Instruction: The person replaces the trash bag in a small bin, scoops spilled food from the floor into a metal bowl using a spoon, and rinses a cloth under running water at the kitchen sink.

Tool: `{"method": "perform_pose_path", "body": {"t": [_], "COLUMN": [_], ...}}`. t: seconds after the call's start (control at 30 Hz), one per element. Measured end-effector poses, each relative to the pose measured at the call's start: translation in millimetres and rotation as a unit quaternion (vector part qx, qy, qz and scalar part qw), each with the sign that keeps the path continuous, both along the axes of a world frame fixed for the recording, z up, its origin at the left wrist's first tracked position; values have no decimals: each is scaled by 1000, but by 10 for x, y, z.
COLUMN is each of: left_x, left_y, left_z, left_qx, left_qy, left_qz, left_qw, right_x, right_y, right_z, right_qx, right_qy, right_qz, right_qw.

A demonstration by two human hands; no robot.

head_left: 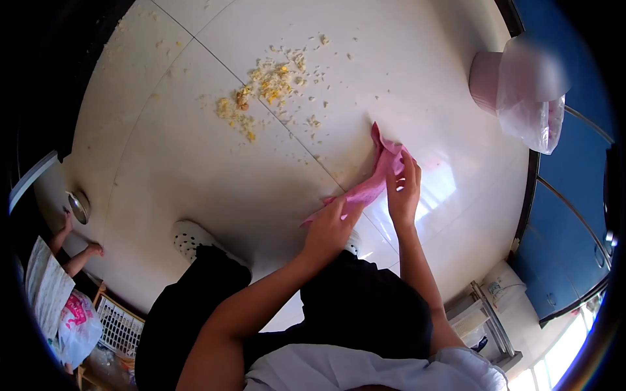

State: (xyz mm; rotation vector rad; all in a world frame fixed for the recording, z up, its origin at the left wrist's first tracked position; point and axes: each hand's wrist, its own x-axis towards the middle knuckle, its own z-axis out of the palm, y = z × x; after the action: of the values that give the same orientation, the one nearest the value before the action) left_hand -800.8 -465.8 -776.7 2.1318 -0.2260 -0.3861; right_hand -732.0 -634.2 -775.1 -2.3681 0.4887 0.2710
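Note:
A pink cloth [373,184] is stretched between my two hands above the tiled floor. My left hand [331,227] is closed on its lower end, near my shoe. My right hand [404,188] pinches the upper part, and a loose corner of the cloth points up beyond it. Farther forward, spilled rice [270,83] with yellow bits lies scattered across the floor, with a denser heap near a tile joint. The cloth is apart from the rice heap.
A pink bin [484,81] with a clear plastic liner stands at the right by blue cabinets [567,189]. At the left are a metal bowl [79,207] and another person's feet [91,250]. A plastic bag [78,322] and a basket [119,324] sit at lower left.

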Motion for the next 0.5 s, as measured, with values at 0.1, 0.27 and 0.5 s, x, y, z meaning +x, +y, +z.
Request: {"method": "perform_pose_path", "body": {"t": [0.1,0.27,0.5], "left_x": [-19,-100,-86], "left_y": [-52,56,-96], "left_z": [-117,-290,156], "left_qx": [20,5,-17], "left_qy": [155,39,108], "left_qz": [12,-31,-162], "left_qw": [988,999,981], "right_x": [77,16,-332], "right_y": [123,81,-293], "right_z": [-179,-249,145], "right_qx": [-57,-27,147], "right_qy": [-27,-17,-74], "right_qz": [14,23,-169], "right_qw": [998,999,972]}}
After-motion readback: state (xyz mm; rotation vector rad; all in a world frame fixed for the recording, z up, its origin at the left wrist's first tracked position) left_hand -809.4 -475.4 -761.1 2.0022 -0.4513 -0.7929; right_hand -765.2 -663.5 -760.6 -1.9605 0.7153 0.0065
